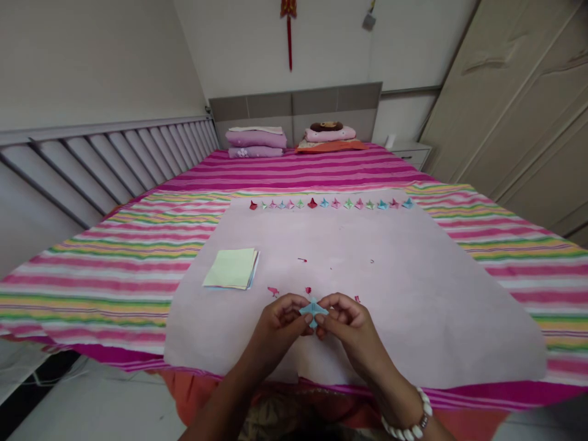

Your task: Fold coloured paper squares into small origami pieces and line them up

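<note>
A small light-blue folded paper piece (313, 308) is pinched between my two hands, low in the middle of the view. My left hand (287, 318) grips its left side with thumb and fingers. On its right side, my right hand (342, 318) holds it the same way, with a white bead bracelet (408, 429) round that wrist. Left of the hands lies a stack of square paper (231, 268), pale green on top. Farther off, a row of small folded paper pieces (324, 203) in red, green, pink and blue runs along the sheet's back edge.
A pale sheet (390, 294) with small red printed marks covers part of a striped bed (114, 263). Folded bedding (256, 139) and a pillow pile (328, 136) rest by the headboard (321, 104). A bed rail (138, 147) stands at left, a wardrobe (519, 104) at right.
</note>
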Available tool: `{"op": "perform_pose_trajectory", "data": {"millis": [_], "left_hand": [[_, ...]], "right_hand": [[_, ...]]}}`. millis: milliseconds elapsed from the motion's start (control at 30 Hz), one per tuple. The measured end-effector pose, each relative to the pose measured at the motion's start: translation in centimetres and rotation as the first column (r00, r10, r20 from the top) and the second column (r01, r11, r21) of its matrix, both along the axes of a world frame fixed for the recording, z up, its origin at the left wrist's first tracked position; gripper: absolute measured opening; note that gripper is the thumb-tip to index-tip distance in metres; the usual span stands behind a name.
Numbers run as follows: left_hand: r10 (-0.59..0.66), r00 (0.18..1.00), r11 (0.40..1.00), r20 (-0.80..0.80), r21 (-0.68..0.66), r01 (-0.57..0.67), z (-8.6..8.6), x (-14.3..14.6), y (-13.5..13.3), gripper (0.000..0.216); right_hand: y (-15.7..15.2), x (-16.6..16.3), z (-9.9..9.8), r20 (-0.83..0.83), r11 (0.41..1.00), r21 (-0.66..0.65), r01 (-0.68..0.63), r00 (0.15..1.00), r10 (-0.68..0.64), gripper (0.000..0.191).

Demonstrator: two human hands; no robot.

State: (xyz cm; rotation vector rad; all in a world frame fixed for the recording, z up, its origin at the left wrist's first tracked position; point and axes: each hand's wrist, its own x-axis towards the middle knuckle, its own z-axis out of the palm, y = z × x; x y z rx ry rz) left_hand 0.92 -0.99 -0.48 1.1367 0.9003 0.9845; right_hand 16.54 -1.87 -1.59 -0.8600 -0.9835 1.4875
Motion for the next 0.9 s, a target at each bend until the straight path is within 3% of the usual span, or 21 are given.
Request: {"op": "perform_pose_trajectory", "data": {"millis": [267,567,900], "left_hand": [[0.143,0.989,0.990,-0.034,0.010,-0.143,0.27,0.42,-0.26,0.012],[0.086,0.995,0.994,0.042,0.060,-0.088,-0.30,-0.07,-0.17,0.010],[0.107,0.993,0.994,0.041,-0.034,-0.106,0.18,0.63,-0.31,0.013]], "right_hand": [[-0.05,-0.11,0.18,0.003,1.000,-0.008,0.024,1.000,-0.024,0.009],[-0.07,-0.16,0.12,-0.075,1.000,0.014,0.028,0.997,-0.027,0.006],[-0.01,0.00,-0.53,-0.050,0.996,0.092,0.015,0.999,-0.010,0.012]]}}
